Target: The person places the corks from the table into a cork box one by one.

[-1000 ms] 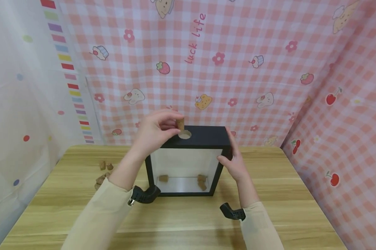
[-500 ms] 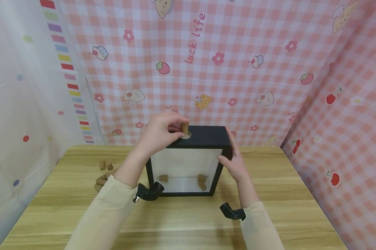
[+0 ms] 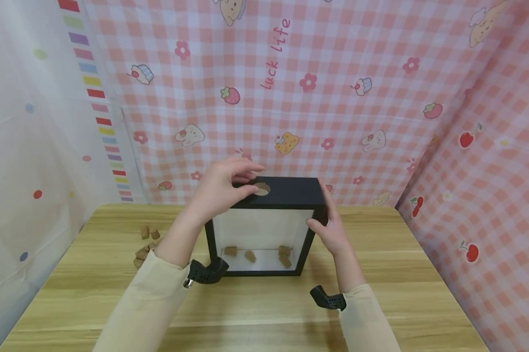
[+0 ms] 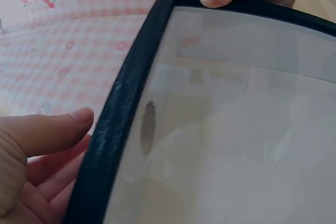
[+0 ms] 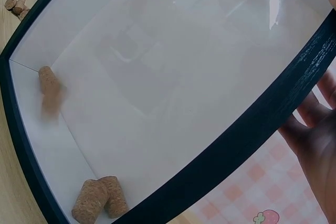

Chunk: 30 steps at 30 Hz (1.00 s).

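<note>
A black shadow box (image 3: 290, 190) stands upright on the wood-grain worktop (image 3: 413, 278), between its left and right edges and nearer the far one. Behind its clear front, four corks lie on the white floor: one cork (image 3: 231, 251) toward the left side, another cork (image 3: 250, 255) near the middle (blurred in the right wrist view), and a touching pair of corks (image 3: 285, 256) toward the right. The left hand (image 3: 220, 189) is at the round hole (image 3: 263, 189) in the box's top; its grip is apart, thumb tip beside the rim and nothing between thumb and fingers. The right hand's (image 3: 333, 232) grip is clamped on the box's right side, thumb at the front frame and fingers along the side. More loose corks (image 3: 141, 253) lie near the worktop's left edge, toward the far-left corner, partly hidden by the left arm. Cream sleeves (image 3: 137, 303) and black wrist devices (image 3: 209, 272) show on both arms. Pink gingham cloth (image 3: 334, 49) hangs beyond the far edge.
</note>
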Each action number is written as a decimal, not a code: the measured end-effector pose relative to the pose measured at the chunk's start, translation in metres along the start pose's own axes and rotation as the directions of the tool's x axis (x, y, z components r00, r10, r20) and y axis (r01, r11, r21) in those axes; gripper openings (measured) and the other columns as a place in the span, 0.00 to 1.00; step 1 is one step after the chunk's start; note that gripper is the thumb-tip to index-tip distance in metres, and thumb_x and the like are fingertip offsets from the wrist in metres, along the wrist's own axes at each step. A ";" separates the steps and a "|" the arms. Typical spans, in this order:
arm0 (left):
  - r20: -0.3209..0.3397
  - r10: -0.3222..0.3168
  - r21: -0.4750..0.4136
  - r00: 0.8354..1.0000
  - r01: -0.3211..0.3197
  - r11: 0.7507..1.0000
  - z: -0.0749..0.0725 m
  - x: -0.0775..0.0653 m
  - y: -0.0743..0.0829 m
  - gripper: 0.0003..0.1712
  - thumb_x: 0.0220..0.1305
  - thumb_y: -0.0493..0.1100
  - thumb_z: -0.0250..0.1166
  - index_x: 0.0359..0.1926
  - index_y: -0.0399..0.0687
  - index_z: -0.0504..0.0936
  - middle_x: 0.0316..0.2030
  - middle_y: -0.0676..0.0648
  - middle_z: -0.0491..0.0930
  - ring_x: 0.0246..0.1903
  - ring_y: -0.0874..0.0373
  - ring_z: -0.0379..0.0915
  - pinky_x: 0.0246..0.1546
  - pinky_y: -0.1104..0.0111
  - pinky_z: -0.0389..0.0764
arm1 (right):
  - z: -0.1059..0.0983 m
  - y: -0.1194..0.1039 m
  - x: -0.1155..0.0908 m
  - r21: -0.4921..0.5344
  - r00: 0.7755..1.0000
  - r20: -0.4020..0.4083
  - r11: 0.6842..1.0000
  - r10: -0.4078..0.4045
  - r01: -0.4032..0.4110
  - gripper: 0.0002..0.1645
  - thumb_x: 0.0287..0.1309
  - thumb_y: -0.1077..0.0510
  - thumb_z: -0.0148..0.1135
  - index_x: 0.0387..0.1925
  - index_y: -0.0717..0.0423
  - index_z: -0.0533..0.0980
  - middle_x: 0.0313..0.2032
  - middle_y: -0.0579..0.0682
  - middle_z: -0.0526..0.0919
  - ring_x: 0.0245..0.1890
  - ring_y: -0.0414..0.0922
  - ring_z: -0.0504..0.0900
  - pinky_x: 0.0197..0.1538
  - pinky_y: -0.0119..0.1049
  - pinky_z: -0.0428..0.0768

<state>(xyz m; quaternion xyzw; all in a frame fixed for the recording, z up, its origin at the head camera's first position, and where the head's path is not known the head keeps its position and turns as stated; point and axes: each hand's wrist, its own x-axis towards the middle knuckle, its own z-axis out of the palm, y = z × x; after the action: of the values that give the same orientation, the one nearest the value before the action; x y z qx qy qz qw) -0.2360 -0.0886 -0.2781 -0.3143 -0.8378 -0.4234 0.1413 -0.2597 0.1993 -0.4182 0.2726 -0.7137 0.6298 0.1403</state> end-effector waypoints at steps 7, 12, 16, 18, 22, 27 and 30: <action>0.029 0.014 -0.022 0.999 -0.013 1.000 -0.009 -0.007 0.002 0.22 0.59 0.32 0.72 0.55 0.41 0.83 0.50 0.43 0.83 0.44 0.54 0.81 0.48 0.62 0.81 | 0.000 0.000 0.000 -0.009 1.000 -0.006 1.000 0.006 -0.006 0.59 0.58 0.39 0.68 0.78 0.53 0.46 0.78 0.51 0.43 0.76 0.46 0.40 0.72 0.61 0.39; 0.039 0.005 -0.038 0.999 -0.004 0.999 -0.016 -0.014 -0.002 0.22 0.59 0.33 0.72 0.55 0.42 0.83 0.48 0.43 0.84 0.44 0.54 0.81 0.49 0.59 0.80 | 0.000 0.000 0.000 -0.021 1.000 -0.011 1.000 0.008 -0.008 0.61 0.57 0.36 0.69 0.78 0.54 0.46 0.78 0.54 0.43 0.76 0.47 0.40 0.72 0.61 0.39; 0.011 -0.004 -0.041 1.000 0.005 0.999 -0.025 -0.023 -0.008 0.22 0.58 0.34 0.73 0.55 0.42 0.83 0.48 0.44 0.84 0.45 0.54 0.81 0.49 0.57 0.80 | 0.001 0.000 0.000 -0.020 1.000 -0.010 1.000 0.013 -0.013 0.61 0.57 0.36 0.69 0.78 0.54 0.46 0.78 0.53 0.43 0.76 0.47 0.40 0.72 0.61 0.38; -0.011 -0.029 -0.037 1.000 0.029 0.999 -0.030 -0.029 -0.013 0.23 0.59 0.35 0.73 0.56 0.44 0.83 0.48 0.46 0.84 0.46 0.54 0.81 0.52 0.56 0.79 | 0.001 0.000 0.000 -0.018 1.000 -0.008 1.000 0.012 -0.012 0.62 0.56 0.36 0.69 0.78 0.54 0.46 0.78 0.53 0.43 0.76 0.47 0.40 0.72 0.61 0.38; -0.072 -0.102 -0.025 0.992 0.101 0.995 -0.042 -0.044 -0.024 0.23 0.61 0.39 0.72 0.58 0.49 0.82 0.48 0.50 0.84 0.49 0.56 0.79 0.54 0.56 0.78 | 0.001 0.000 0.000 -0.018 1.000 -0.010 1.000 0.009 -0.009 0.63 0.55 0.34 0.69 0.78 0.54 0.46 0.78 0.52 0.44 0.76 0.46 0.41 0.72 0.61 0.39; -0.143 -0.155 -0.080 0.977 0.145 0.986 -0.057 -0.063 -0.041 0.23 0.63 0.41 0.71 0.59 0.49 0.82 0.50 0.48 0.84 0.49 0.55 0.80 0.46 0.69 0.82 | 0.001 0.000 0.000 -0.014 1.000 -0.013 1.000 -0.001 0.001 0.63 0.55 0.35 0.69 0.78 0.55 0.46 0.78 0.53 0.44 0.76 0.46 0.42 0.72 0.59 0.40; -0.165 -0.188 -0.093 0.968 0.175 0.980 -0.063 -0.075 -0.055 0.23 0.64 0.40 0.70 0.60 0.49 0.81 0.49 0.46 0.84 0.46 0.58 0.80 0.41 0.75 0.81 | 0.001 0.000 0.000 -0.007 1.000 -0.011 1.000 -0.009 0.008 0.62 0.56 0.35 0.69 0.78 0.54 0.46 0.78 0.53 0.44 0.76 0.46 0.42 0.72 0.59 0.40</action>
<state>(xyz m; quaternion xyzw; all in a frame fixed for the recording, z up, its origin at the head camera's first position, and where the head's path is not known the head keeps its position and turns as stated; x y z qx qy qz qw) -0.2160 -0.1940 -0.3122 -0.2036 -0.8305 -0.4926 0.1617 -0.2598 0.1984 -0.4184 0.2717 -0.7141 0.6280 0.1478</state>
